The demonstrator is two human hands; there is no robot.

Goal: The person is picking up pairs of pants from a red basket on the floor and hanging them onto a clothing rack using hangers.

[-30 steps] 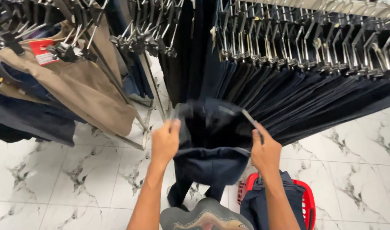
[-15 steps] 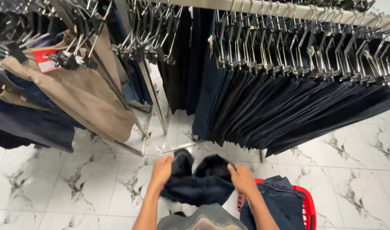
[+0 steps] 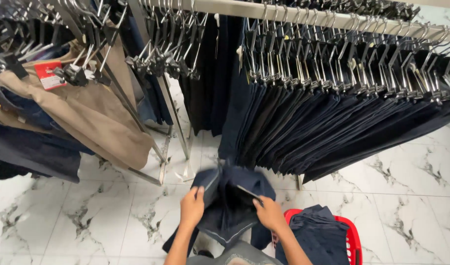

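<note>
Navy trousers [image 3: 231, 203] gripped at waistband: left hand [image 3: 192, 207], right hand [image 3: 269, 214] closed.

A white marble-patterned floor [image 3: 53, 225] with grey veins spreads beneath everything. Just right of the right hand [image 3: 269, 213], a red plastic basket [image 3: 353, 240] sits on it, filled with dark folded trousers. Beyond the left hand [image 3: 192, 206], the metal feet of the clothing racks [image 3: 163, 162] rest on the tiles.

Dark trousers [image 3: 333, 122] on rail [image 3: 303, 17], red basket [image 3: 353, 238] (marble floor [image 3: 87, 216]).
</note>
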